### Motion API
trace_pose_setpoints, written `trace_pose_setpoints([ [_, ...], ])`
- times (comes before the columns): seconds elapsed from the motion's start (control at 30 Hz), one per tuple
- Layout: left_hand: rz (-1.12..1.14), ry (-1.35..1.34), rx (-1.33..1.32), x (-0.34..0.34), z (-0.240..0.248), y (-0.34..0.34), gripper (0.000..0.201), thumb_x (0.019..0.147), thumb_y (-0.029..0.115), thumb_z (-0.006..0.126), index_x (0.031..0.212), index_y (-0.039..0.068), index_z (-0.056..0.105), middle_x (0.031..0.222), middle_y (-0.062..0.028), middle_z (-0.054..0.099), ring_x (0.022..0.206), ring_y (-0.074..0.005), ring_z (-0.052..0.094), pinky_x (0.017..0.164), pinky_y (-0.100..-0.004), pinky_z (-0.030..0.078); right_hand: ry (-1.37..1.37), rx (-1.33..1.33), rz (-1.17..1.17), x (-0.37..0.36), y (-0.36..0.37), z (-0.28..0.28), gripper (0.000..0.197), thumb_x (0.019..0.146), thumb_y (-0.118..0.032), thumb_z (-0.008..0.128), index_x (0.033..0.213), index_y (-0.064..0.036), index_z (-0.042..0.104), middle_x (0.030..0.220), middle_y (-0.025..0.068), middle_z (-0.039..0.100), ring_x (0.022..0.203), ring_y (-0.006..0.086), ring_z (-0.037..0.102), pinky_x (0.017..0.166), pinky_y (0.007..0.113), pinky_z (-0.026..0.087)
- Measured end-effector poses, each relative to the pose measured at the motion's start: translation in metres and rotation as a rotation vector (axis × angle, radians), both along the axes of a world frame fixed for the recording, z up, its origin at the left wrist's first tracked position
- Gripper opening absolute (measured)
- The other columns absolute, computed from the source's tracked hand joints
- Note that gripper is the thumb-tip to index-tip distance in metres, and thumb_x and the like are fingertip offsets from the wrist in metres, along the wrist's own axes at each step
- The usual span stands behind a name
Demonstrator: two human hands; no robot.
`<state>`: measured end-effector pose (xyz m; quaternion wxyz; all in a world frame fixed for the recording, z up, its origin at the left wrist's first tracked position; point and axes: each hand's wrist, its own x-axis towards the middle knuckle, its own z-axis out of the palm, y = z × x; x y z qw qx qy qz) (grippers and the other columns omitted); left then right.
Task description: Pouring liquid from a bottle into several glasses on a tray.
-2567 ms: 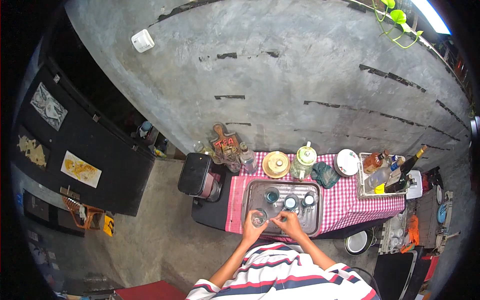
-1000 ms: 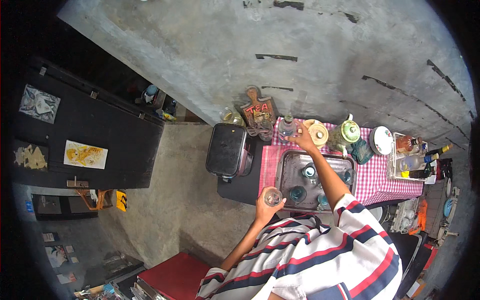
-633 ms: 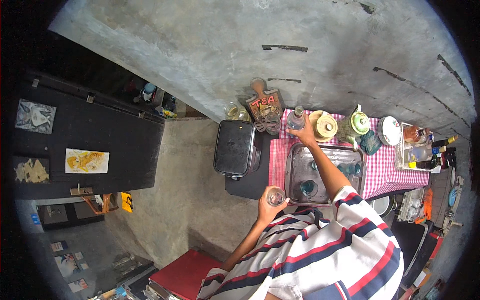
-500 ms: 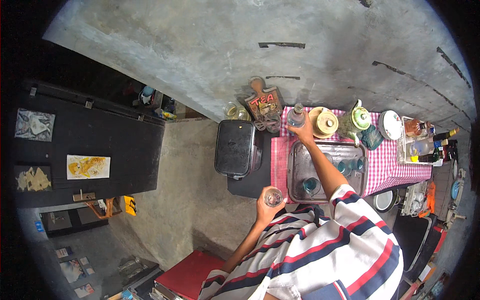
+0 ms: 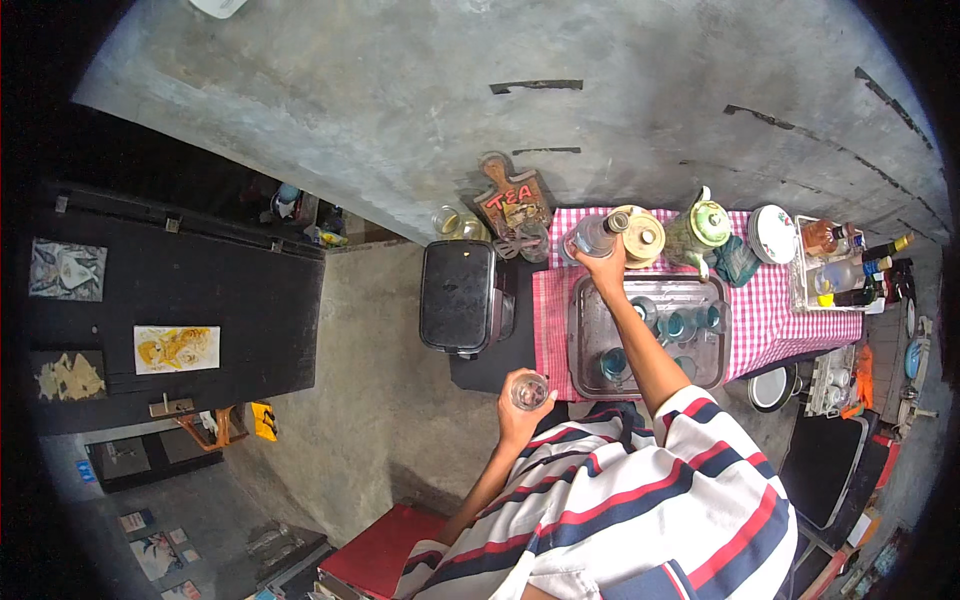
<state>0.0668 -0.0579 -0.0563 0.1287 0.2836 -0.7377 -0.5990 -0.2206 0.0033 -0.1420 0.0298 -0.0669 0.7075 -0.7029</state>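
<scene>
My left hand is closed around a clear drinking glass, held in front of the table's near left corner. With my right arm stretched across a metal tray, my right hand grips a clear glass bottle with a dark top at the table's far side. The bottle leans, its top pointing to the upper right. Several blue-tinted glasses stand on the tray, among them one glass near its front left; my forearm hides part of the tray.
Beside the bottle are a cream lidded pot, a green teapot and stacked plates. Bottles fill a white basket at right. A black lidded bin and a wooden sign board are at left.
The bottle has gone from nearly upright to tilted to the right in my right hand. My left hand still holds the glass; the whole view has shifted slightly.
</scene>
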Motion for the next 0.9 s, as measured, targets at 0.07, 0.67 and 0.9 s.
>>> trace_pose_setpoints([
  [0.07,0.001,-0.003,0.022,-0.003,0.001,0.003,0.045,0.073,0.006,0.082,0.108,0.003,0.055,0.098,-0.0079,0.066,0.094,-0.0141,0.063,0.086,-0.0298,0.050,0.042,-0.012,-0.016,0.001,0.009,0.023,0.068,0.063,-0.016,0.087,0.120,-0.0033,0.051,0.109,0.0090,0.064,0.102,0.0214,0.062,0.092,0.035,0.047],
  [0.67,-0.147,0.185,-0.004,-0.084,0.020,0.069,0.046,0.072,0.006,0.082,0.109,0.003,0.056,0.099,-0.0074,0.066,0.094,-0.0144,0.062,0.086,-0.0296,0.050,0.278,-0.251,-0.083,-0.003,0.204,0.202,0.071,0.064,-0.007,0.085,0.126,-0.0018,0.051,0.117,0.0104,0.059,0.106,0.0177,0.059,0.097,0.032,0.045],
  [0.9,-0.144,0.253,0.005,-0.107,0.026,0.115,0.048,0.070,0.009,0.084,0.109,0.003,0.057,0.099,-0.0069,0.065,0.091,-0.0147,0.062,0.083,-0.0293,0.050,0.306,-0.344,0.002,-0.002,0.263,0.254,0.078,0.074,-0.036,0.077,0.135,0.0003,0.045,0.124,0.0181,0.058,0.113,0.0333,0.061,0.097,0.045,0.050],
])
